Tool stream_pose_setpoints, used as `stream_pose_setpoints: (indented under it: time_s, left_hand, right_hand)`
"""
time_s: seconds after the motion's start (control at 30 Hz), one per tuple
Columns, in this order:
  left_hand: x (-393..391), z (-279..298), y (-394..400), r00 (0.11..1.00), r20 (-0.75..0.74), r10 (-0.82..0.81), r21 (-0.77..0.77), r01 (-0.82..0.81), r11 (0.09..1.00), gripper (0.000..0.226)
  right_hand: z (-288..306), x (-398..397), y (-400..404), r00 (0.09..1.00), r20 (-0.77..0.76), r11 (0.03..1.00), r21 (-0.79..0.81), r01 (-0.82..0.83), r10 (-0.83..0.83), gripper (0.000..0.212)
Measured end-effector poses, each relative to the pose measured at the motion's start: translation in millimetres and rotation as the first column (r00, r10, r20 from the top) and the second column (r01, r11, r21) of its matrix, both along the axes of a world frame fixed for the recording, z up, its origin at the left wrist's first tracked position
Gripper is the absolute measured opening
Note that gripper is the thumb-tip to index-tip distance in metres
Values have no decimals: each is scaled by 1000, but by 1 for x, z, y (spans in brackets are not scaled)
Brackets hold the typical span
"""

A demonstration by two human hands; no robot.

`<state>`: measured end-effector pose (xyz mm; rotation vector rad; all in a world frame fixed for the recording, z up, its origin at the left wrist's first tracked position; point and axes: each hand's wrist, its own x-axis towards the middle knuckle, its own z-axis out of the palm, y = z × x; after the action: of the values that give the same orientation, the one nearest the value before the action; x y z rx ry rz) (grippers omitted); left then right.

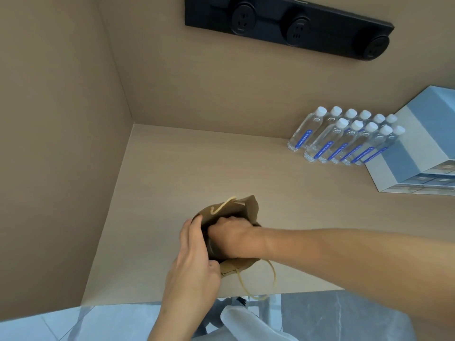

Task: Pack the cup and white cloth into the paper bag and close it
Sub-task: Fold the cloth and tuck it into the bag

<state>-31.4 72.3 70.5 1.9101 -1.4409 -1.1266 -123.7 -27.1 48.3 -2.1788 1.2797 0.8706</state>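
Note:
A brown paper bag [247, 207] with pale cord handles stands open on the light wooden table [197, 168], close to its front edge. My left hand [194, 262] pinches the bag's left rim and holds the mouth apart. My right hand [234, 235] reaches into the opening from the right, its fingers curled down inside and hidden by the paper. Something dark shows inside the bag beneath that hand; I cannot tell if it is the cup. A piece of white cloth [246, 323] shows below the table's front edge, near my left forearm.
Several clear water bottles [344, 141] with white caps and blue labels stand at the back right, beside a blue-and-white box [418, 148]. A black socket strip [295, 25] is fixed on the back wall. A side panel [61, 143] closes off the left.

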Motion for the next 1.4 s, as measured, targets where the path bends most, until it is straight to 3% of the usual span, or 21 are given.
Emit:
stream_pose_setpoints:
  time_s: [0.1, 0.17, 0.27, 0.43, 0.53, 0.67, 0.8, 1.0, 1.07, 1.27, 1.4]
  left_hand:
    - [1, -3, 1, 1000, 25, 12, 22, -12, 1000, 88]
    - [1, -4, 1, 999, 38, 20, 49, -22, 999, 88]
    - [1, -5, 1, 999, 43, 32, 70, -35, 997, 88]
    - [3, -6, 0, 998, 37, 40, 83, -43, 996, 88]
    - [3, -6, -1, 999, 49, 19, 74, -22, 997, 88]
    - [4, -4, -2, 998, 55, 3, 74, -7, 997, 87]
    - [2, 0, -4, 1000, 21, -11, 37, 10, 999, 86]
    - [1, 2, -6, 999, 22, -24, 55, 23, 998, 85]
    - [1, 2, -6, 1000, -1, -31, 54, 31, 998, 85]
    - [2, -2, -5, 998, -31, -50, 64, 52, 997, 86]
    - [3, -4, -6, 996, -63, -66, 28, 68, 997, 87]
  right_hand:
    - [0, 3, -14, 962, -259, 991, 123, -50, 81, 26]
    - [-10, 8, -19, 946, -317, 983, 183, -13, 72, 29]
    - [-20, 10, -20, 939, -331, 974, 225, -19, 95, 18]
    - [-26, 6, -14, 907, -322, 943, 281, -181, 270, 12]
    - [-20, 10, -16, 844, -348, 893, 347, -288, 408, 33]
    - [3, 14, -35, 861, -398, 900, 413, -141, 318, 35]
    - [29, 13, -51, 914, -336, 933, 343, -108, 229, 26]
    - [19, 10, -34, 926, -244, 953, 167, -252, 288, 9]
    - [5, 6, -24, 926, -217, 950, 123, -287, 308, 18]
    - [-17, -3, -13, 997, -41, 995, 83, -57, 61, 30]
    - [-22, -7, -10, 999, -14, 996, 83, -39, 41, 33]
